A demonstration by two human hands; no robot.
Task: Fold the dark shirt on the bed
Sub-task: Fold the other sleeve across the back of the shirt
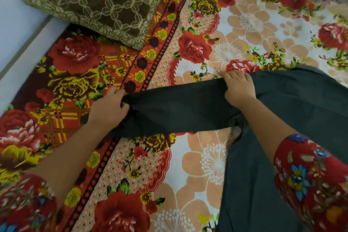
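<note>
The dark shirt [293, 118] lies on the floral bed sheet [197, 165], its body spread along the right side. One sleeve [178, 107] stretches out to the left across the sheet. My left hand [108, 108] pinches the sleeve's cuff end at the left. My right hand [238, 87] grips the upper edge of the sleeve where it joins the shirt's body. Between the two hands the sleeve is pulled straight. Part of the shirt runs out of view at the right and bottom edges.
A brown quilted pillow [98, 3] lies at the upper left of the bed. A pale wall and the bed's edge [24, 56] run along the left. My forearms wear red flowered sleeves [310, 181].
</note>
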